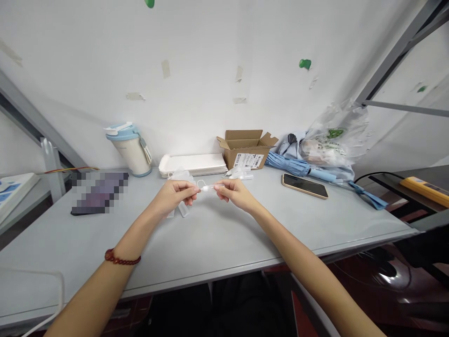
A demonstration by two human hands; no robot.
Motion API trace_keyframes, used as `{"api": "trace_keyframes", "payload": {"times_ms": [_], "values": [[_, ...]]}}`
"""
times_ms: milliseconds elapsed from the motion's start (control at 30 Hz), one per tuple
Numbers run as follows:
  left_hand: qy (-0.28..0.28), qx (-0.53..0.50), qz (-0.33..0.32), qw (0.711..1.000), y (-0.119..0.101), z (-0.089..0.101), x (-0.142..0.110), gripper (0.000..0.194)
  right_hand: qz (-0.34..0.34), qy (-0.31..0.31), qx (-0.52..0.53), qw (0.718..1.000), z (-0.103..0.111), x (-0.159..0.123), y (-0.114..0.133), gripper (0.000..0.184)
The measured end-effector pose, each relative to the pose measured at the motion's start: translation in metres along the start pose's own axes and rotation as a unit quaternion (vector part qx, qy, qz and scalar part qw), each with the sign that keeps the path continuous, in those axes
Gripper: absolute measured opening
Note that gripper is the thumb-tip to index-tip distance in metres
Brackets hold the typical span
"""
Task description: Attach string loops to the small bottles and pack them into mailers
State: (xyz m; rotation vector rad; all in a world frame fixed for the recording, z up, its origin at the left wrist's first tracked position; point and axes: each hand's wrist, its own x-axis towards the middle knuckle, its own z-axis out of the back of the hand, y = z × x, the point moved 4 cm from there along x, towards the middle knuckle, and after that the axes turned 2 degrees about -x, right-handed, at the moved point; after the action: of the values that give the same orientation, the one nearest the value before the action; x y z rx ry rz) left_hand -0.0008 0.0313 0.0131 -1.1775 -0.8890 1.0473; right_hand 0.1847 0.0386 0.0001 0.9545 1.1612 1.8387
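Between my two hands is a small plastic tube (206, 188) with a white cap-like part and a thin white loop above it. My left hand (180, 193) pinches its left end, at the white part. The fingertips of my right hand (235, 193) are closed on the clear right end. Several clear plastic pieces (183, 209) lie on the grey table (224, 243) under and behind my left hand. More clear tubes (242, 174) rest behind my right hand, before the cardboard box; their exact shape is hard to make out.
An open cardboard box (245, 152) and a stack of white trays (192, 164) stand against the wall. To the left are a lidded cup (129, 150) and a blurred-out phone-like object (100, 193). At right lie a phone (304, 186), a blue folded umbrella (298, 164) and a plastic bag (333, 135).
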Motion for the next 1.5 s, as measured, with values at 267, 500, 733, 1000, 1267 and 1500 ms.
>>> {"api": "trace_keyframes", "payload": {"times_ms": [267, 500, 733, 1000, 1267, 1500], "values": [[-0.034, 0.046, -0.036, 0.998, -0.004, 0.002, -0.001, 0.022, -0.013, 0.004, -0.025, 1.0, -0.002, -0.001, 0.001, 0.041], [-0.028, 0.052, -0.019, 0.998, -0.001, -0.001, 0.001, 0.025, -0.007, -0.006, -0.027, 1.0, 0.001, 0.001, 0.0, 0.034], [0.007, 0.101, 0.012, 0.995, 0.002, 0.004, 0.003, 0.025, -0.028, 0.006, -0.015, 0.999, -0.001, 0.004, -0.007, 0.033], [0.018, 0.22, 0.036, 0.975, 0.0, 0.02, 0.002, 0.027, 0.03, -0.122, -0.266, 0.956, 0.038, 0.018, -0.039, 0.015], [0.021, 0.273, 0.033, 0.961, 0.014, 0.031, 0.008, 0.029, 0.022, -0.188, -0.455, 0.87, 0.069, 0.02, -0.065, 0.028], [-0.022, 0.265, 0.032, 0.964, 0.01, 0.035, 0.007, 0.032, 0.017, -0.16, -0.491, 0.856, 0.062, 0.02, -0.068, 0.037]]}}
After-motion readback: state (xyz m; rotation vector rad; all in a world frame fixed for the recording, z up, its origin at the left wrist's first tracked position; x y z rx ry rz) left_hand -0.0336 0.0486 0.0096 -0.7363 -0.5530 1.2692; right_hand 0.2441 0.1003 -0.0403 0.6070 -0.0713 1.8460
